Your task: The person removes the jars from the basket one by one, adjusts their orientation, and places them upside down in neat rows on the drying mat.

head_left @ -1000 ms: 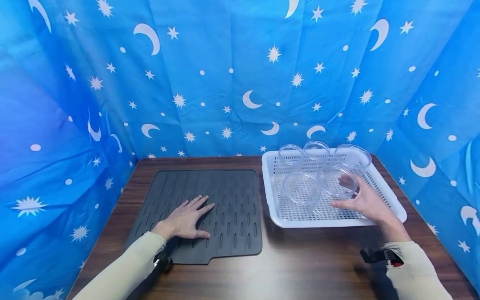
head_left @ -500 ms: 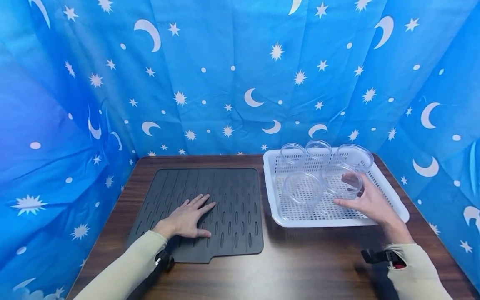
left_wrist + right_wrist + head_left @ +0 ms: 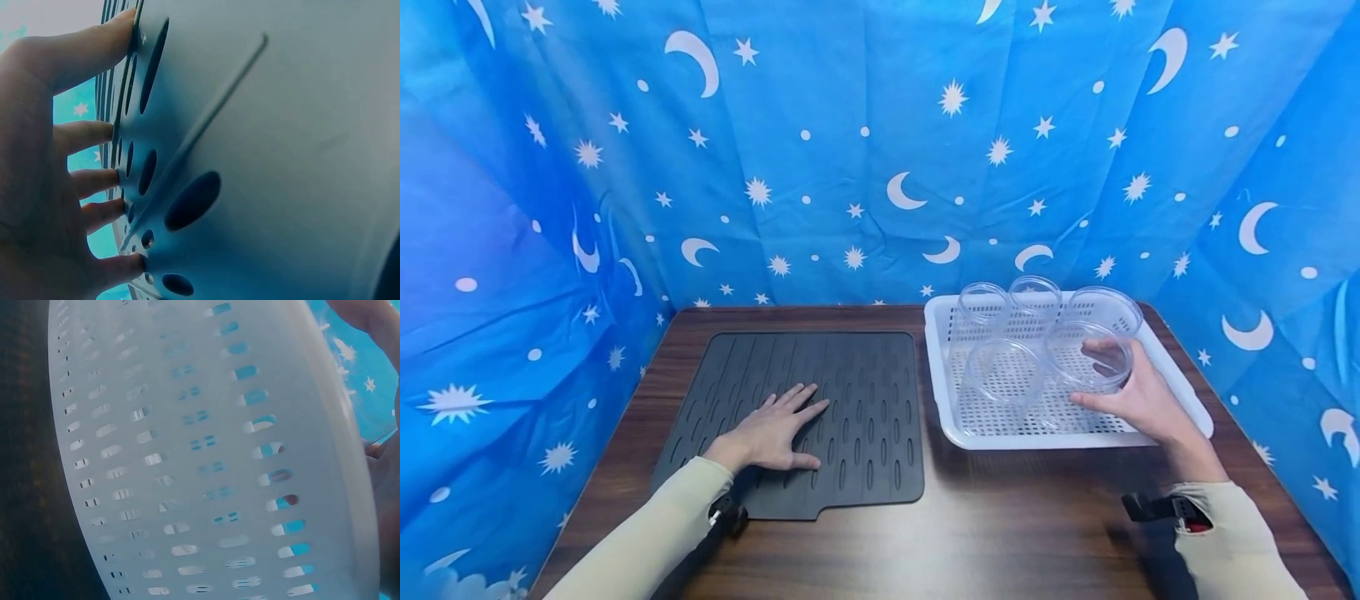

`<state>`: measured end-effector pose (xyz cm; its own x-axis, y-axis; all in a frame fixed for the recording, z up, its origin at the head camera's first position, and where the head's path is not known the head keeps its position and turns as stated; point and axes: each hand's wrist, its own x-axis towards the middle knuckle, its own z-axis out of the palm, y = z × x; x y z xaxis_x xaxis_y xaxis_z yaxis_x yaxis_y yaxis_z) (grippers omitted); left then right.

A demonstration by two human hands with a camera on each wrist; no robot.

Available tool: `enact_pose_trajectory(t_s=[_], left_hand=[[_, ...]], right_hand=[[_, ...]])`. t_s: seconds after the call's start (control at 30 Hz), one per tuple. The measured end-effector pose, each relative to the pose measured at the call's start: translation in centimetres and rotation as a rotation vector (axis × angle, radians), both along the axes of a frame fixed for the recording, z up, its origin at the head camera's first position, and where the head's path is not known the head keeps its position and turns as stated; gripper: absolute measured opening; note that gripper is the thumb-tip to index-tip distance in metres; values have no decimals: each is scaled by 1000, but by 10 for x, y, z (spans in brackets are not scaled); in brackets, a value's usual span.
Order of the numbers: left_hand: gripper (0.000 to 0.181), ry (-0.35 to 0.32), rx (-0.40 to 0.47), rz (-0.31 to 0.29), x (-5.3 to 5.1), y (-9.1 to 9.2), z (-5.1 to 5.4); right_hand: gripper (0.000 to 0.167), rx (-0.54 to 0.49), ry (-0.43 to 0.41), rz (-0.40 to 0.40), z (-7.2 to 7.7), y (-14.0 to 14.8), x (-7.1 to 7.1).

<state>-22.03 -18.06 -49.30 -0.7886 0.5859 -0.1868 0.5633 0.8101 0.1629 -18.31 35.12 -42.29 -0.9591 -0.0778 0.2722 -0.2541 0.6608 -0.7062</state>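
My left hand (image 3: 767,435) rests on a dark grey ribbed mat (image 3: 865,367), fingers spread. In the left wrist view the thumb and fingertips of the left hand (image 3: 50,181) touch the slotted mat (image 3: 287,162). At the right, my right hand (image 3: 1146,398) grips a clear plastic cup (image 3: 1063,360) by its right side, thumb in front and fingers behind. That cup is inside a white perforated basket (image 3: 1045,443). The basket wall (image 3: 187,487) fills most of the right wrist view and hides much of the right hand (image 3: 387,337).
Another clear cup (image 3: 1003,371) stands close to the left of the held one. Several more, including a wide clear cup (image 3: 1105,310), stand along the basket's back. A wooden table (image 3: 970,533) lies under everything, with a blue star-patterned curtain (image 3: 820,167) behind.
The gripped cup has shifted slightly to the right, away from the cup on its left, and the right hand with it. The left hand stays on the mat.
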Motion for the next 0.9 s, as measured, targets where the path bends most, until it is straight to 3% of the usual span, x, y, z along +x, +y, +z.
enact_pose_trajectory(t_s=[0.3, 0.57, 0.67, 0.9], left_hand=[[95, -1, -3, 15, 0, -2, 1], [95, -9, -10, 16, 1, -1, 3], [96, -14, 13, 23, 1, 1, 4], [97, 5, 95, 29, 0, 4, 13]], right_hand=[[92, -26, 14, 10, 10, -2, -1], [88, -120, 128, 75, 14, -4, 1], [89, -136, 152, 70, 15, -6, 1], [93, -63, 157, 4, 24, -9, -1]])
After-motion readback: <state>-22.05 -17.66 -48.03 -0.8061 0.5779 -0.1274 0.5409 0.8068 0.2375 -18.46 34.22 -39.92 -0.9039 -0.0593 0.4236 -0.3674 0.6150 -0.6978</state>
